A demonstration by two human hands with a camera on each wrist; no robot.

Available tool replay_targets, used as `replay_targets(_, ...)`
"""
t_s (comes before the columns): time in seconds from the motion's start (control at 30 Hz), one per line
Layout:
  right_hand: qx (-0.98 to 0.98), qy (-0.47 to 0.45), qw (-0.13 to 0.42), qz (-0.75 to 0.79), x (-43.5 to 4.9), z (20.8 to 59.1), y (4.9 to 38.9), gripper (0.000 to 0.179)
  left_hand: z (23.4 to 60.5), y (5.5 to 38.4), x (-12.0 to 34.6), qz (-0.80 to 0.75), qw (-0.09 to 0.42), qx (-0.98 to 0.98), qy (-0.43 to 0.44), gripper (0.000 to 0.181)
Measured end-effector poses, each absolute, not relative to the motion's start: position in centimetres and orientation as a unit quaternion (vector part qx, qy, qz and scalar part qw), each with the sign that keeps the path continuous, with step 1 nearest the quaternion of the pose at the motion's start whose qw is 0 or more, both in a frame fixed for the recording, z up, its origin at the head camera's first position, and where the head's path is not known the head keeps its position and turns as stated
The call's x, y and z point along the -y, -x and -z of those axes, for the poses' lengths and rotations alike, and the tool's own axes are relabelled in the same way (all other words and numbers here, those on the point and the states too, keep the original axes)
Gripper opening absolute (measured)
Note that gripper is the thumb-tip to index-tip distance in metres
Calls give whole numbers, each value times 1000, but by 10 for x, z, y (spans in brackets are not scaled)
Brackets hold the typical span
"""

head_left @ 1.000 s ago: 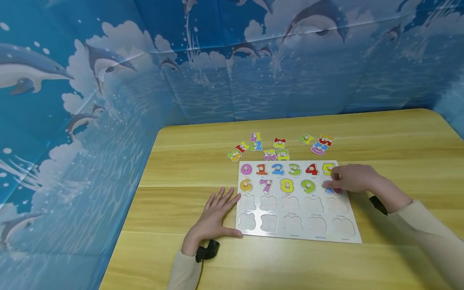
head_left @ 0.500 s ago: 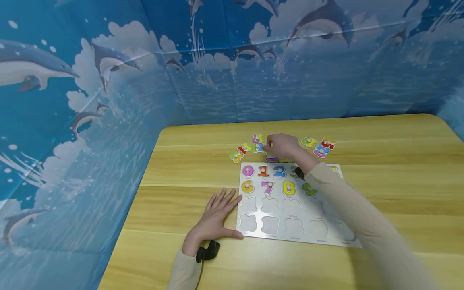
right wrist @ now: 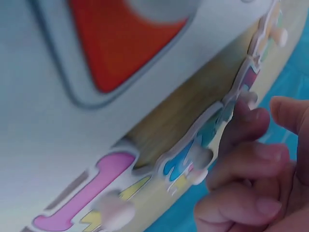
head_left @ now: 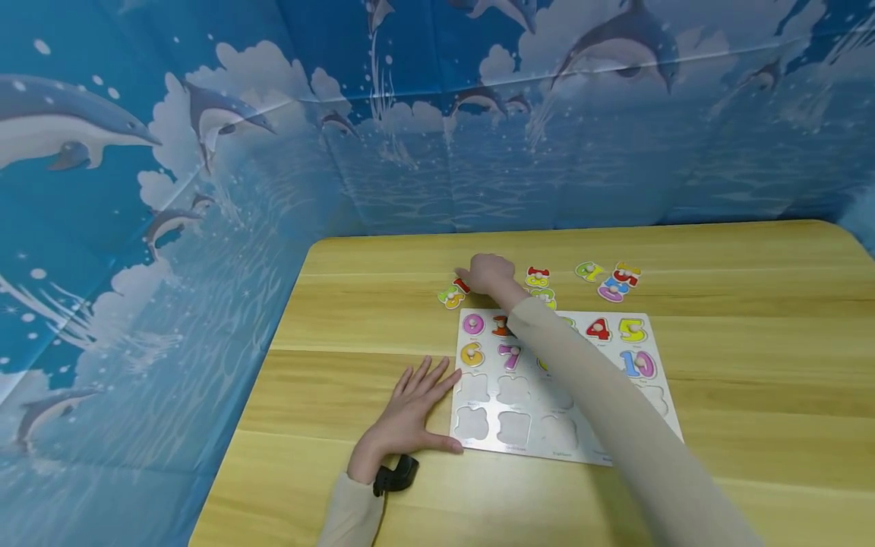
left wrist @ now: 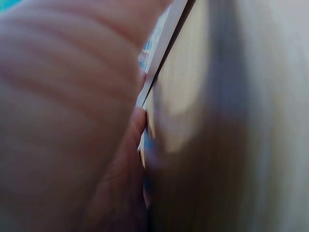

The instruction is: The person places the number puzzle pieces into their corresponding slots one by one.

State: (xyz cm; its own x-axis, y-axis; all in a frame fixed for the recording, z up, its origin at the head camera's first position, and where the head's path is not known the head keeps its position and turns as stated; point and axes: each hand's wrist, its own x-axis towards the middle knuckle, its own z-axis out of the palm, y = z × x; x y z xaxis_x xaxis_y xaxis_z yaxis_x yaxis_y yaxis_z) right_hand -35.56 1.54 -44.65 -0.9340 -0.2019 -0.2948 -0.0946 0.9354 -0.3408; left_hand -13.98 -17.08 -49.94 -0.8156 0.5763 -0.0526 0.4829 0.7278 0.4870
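Observation:
A white number puzzle board [head_left: 494,410] lies on the table, with knobbed numerals in its upper two rows and bare recesses in the lower two. My left hand [head_left: 410,414] lies spread at the board's left edge, fingertips and thumb touching it. My right hand [head_left: 491,273] reaches past the back edge over loose number pieces, near a red 11 piece [head_left: 461,286] partly hidden by it. In the right wrist view, the thumb and index finger are apart beside that piece's knob [right wrist: 248,99]; the other fingers are curled. A blue-and-pink 10 [head_left: 639,364] sits in the second row.
A green-and-orange piece [head_left: 450,297] lies at the left of the loose ones. Behind the board are a red-and-yellow 18 piece [head_left: 538,276], a green 19-like piece [head_left: 589,271] and overlapping pieces [head_left: 618,282]. A dolphin-print cloth [head_left: 410,167] hangs behind the wooden table [head_left: 355,304].
My right hand has left the 10 piece in the board's second row and moved left and away, across the back edge to the loose pieces. My left hand has stayed at the board's edge.

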Motion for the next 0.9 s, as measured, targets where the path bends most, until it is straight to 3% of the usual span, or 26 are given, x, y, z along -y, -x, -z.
replay_targets(0.43, -976, 71, 167, 116, -3, 452, 354, 41, 502, 141, 172, -229, 94, -924, -293, 107)
replay_targets(0.9, -965, 81, 159, 191, -16, 448, 353, 41, 503, 141, 173, -224, 101, -926, -288, 107)
